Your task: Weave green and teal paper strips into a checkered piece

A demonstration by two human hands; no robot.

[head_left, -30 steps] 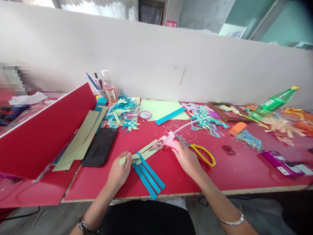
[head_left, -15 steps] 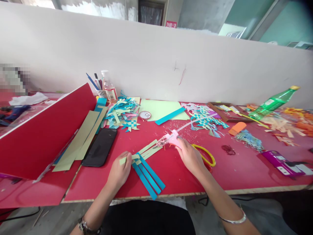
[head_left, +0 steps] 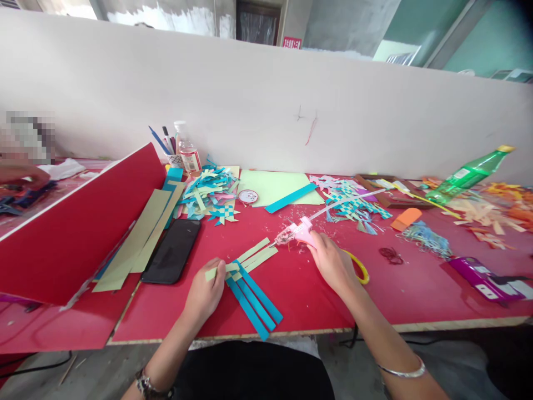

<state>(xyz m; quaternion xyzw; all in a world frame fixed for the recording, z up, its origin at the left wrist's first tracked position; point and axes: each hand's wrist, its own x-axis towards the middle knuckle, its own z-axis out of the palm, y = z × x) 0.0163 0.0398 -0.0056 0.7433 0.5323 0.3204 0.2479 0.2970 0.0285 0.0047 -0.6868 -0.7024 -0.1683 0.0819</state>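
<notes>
My left hand (head_left: pixel 207 286) pinches woven paper strips at their crossing, just above the red tabletop. Teal strips (head_left: pixel 256 303) fan out toward the front edge, and pale green strips (head_left: pixel 258 256) reach up to the right. In my right hand (head_left: pixel 333 264) is a pink hot glue gun (head_left: pixel 297 231), its nozzle pointing left at the far ends of the green strips. A clear glue stick (head_left: pixel 345 201) sticks out from the gun's back. The yellow-handled scissors (head_left: pixel 358 268) lie partly hidden behind my right hand.
A black phone (head_left: pixel 171 251) lies left, beside long paper strips (head_left: pixel 133 239) and a red board (head_left: pixel 83 222). Paper scraps (head_left: pixel 210 191), woven pieces (head_left: pixel 347 203), a green bottle (head_left: pixel 468 175) and a purple power strip (head_left: pixel 485 278) surround the work area. Another person's hand (head_left: pixel 23 175) shows far left.
My right hand has drawn the glue gun right, away from the pale green strips. My left hand keeps its hold. Another person's hand has come into view at far left.
</notes>
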